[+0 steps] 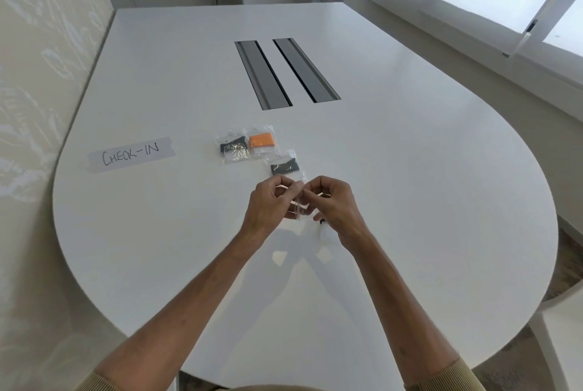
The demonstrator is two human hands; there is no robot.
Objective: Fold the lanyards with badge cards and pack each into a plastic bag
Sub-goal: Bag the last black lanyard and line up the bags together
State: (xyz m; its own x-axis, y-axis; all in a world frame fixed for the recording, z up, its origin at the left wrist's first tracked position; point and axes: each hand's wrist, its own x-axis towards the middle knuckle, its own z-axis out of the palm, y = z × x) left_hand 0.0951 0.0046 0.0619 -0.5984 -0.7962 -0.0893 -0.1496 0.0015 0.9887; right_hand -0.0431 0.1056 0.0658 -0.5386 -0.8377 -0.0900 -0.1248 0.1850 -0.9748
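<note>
My left hand (268, 206) and my right hand (336, 206) meet above the white table (410, 170), both pinching a clear plastic bag (299, 206) between them. A small dark and white piece (323, 228) shows under my right palm; what it is I cannot tell. Three packed bags lie just beyond my hands: one with a dark folded lanyard (234, 145), one with an orange lanyard (262, 140), and one with a dark lanyard (285, 166) nearest my fingers.
A paper strip reading CHECK-IN (131, 154) lies on the table to the left. Two long cable slots (285, 70) run down the table's middle. A white chair (564, 337) stands at the right edge. A wall is close on the left.
</note>
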